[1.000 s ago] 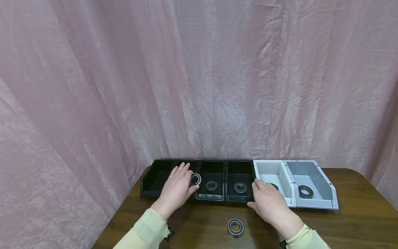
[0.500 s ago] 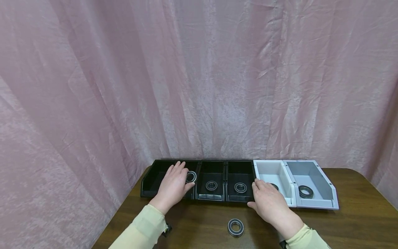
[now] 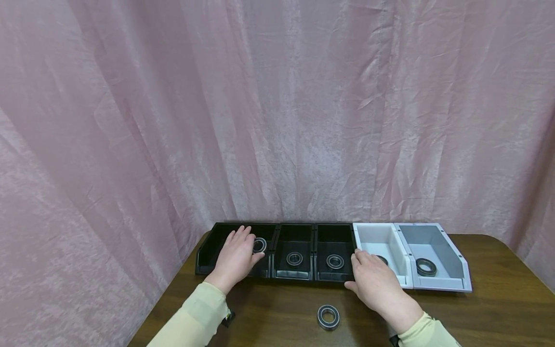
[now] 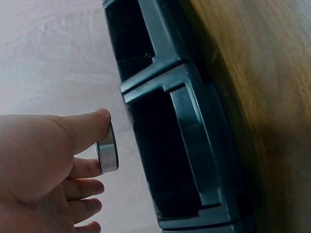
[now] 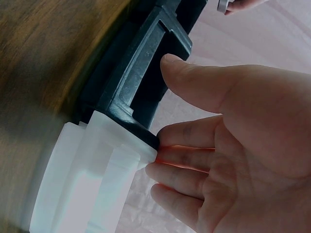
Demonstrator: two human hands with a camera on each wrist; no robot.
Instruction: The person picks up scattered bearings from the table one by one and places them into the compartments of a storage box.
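In the head view my left hand is over the second black bin from the left. Between thumb and index finger it pinches a metal ball bearing by its rim, the other fingers loosely extended. From the left wrist, the bearing shows edge-on, apart from the black bin. My right hand lies at the front of the row, its fingertips by the joint between the last black bin and the white bin. Its fingers are relaxed around nothing, and it partly covers the bearing in the white bin.
Bearings lie in the third black bin, the fourth black bin and the grey bin. One more bearing rests on the wooden table in front of the row. A pink curtain hangs behind.
My left hand has moved left with the pinched bearing, from the edge of the third black bin to over the second. The right hand has stayed in place.
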